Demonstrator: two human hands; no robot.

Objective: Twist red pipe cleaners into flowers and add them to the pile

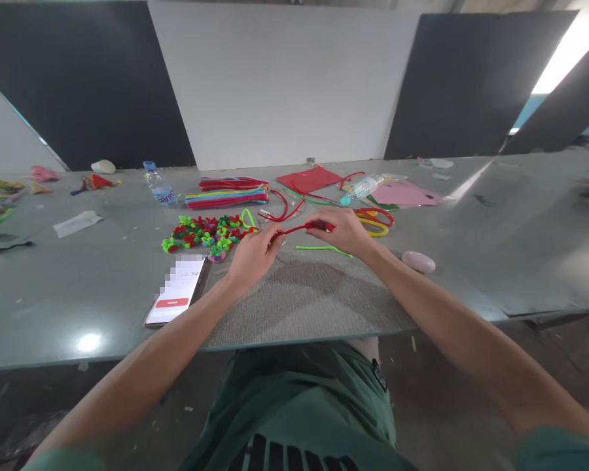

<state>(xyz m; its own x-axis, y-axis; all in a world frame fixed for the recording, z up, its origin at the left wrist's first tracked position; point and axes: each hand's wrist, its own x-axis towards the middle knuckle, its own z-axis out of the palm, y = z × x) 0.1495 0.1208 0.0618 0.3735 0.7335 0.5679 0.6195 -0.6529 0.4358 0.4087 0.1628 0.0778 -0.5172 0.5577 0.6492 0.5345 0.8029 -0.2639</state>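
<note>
Both of my hands hold one red pipe cleaner (294, 229) just above the grey table (53, 294). My left hand (254, 252) pinches its left end with closed fingers. My right hand (341, 230) is closed round its right end. Under my right hand a green pipe cleaner (324, 249) lies loose on the table. A heap of small twisted red, green and mixed-colour pieces (206, 234) lies just left of my left hand.
A phone (177, 297) lies near the front edge at the left. A bundle of coloured pipe cleaners (228, 194), a water bottle (159, 185), red felt (308, 178), pink paper (405, 194), scissors (375, 221) and a pink oval object (419, 261) surround the hands. White and black boards stand behind.
</note>
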